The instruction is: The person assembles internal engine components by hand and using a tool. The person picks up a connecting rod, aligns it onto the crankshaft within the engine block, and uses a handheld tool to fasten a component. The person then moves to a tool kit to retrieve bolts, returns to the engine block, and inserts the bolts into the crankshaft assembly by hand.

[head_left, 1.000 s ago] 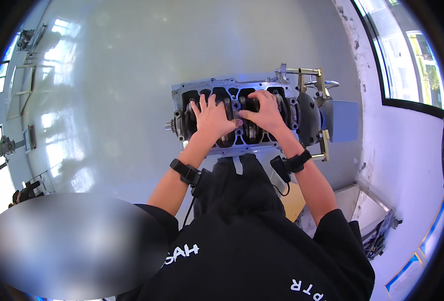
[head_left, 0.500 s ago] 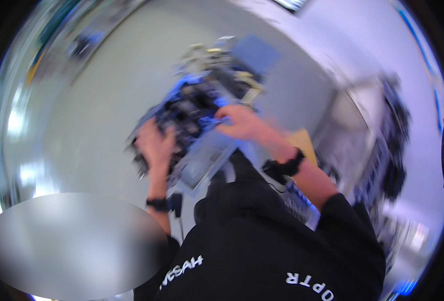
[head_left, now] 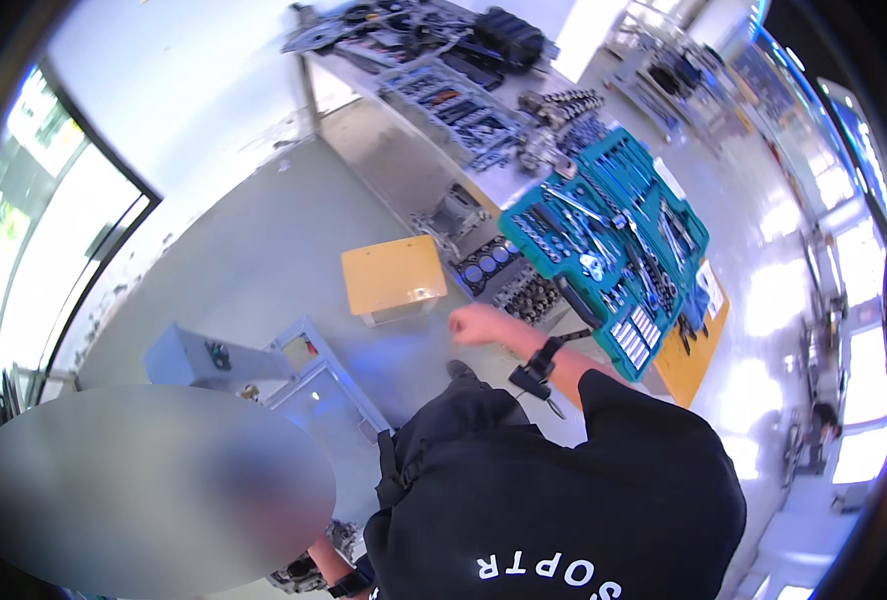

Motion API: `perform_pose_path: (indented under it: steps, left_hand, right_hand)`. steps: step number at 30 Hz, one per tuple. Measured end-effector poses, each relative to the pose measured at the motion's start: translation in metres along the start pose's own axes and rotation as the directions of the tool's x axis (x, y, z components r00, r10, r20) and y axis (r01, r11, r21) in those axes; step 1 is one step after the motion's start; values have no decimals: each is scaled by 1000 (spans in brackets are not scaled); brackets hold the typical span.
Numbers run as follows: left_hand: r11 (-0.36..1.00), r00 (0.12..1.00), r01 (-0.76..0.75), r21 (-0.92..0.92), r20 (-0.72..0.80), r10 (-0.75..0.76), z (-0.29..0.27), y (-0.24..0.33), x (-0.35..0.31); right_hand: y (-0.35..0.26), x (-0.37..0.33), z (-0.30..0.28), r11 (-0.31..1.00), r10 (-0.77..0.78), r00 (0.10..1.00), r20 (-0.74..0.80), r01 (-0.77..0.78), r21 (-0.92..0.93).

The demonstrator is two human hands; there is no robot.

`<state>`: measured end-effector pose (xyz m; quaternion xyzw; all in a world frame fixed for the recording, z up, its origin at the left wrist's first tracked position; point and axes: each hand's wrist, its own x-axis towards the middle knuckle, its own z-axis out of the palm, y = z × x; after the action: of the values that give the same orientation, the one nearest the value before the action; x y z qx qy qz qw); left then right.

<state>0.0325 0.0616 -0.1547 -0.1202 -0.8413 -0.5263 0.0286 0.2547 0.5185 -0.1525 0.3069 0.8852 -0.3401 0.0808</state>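
Note:
My right hand (head_left: pixel 478 325) is in mid-air near the middle, its fingers curled closed. Whether anything lies inside the curl is hidden. A dark band with a small box is on its wrist. Beyond it, to the right, an open green case (head_left: pixel 618 245) of sockets, ratchets and wrenches lies at the workbench. At the lower left my left hand (head_left: pixel 325 560) shows only in part, beside metal parts (head_left: pixel 298 575). A blurred patch covers its fingers, so its grip cannot be made out.
A yellow-topped box (head_left: pixel 393 275) stands on the floor ahead. To its left is a grey-blue metal frame (head_left: pixel 328 385). The long workbench (head_left: pixel 363 72) carries trays of tools and metal parts; engine parts (head_left: pixel 528 298) sit below it. A glass door (head_left: pixel 93 215) is at the left.
My view has swung toward the workbench and the green tool case. My right hand has come away from the dark parts on the floor; my left hand now shows at the lower left.

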Motion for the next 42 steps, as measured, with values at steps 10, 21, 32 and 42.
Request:
perform_pose_path:
  steps: [10, 21, 32, 42]
  left_hand:
    - [999, 945, -37, -8, 324, 37, 117, 105, 19]
    - [998, 828, -55, 24, 559, 32, 184, 142, -5]
    - [961, 689, -261, -95, 679, 254, 172, 216, -14]
    - [311, 953, 175, -934, 81, -293, -40, 77, -55]
  right_hand:
    - [310, -190, -160, 540, 630, 337, -699, -838, 83]
    - [342, -191, -150, 512, 715, 421, -558, -859, 7]
    - [-28, -52, -121, 787, 81, 992, 99, -125, 604]
    - [-315, -39, 118, 880, -409, 183, 894, -178, 440]
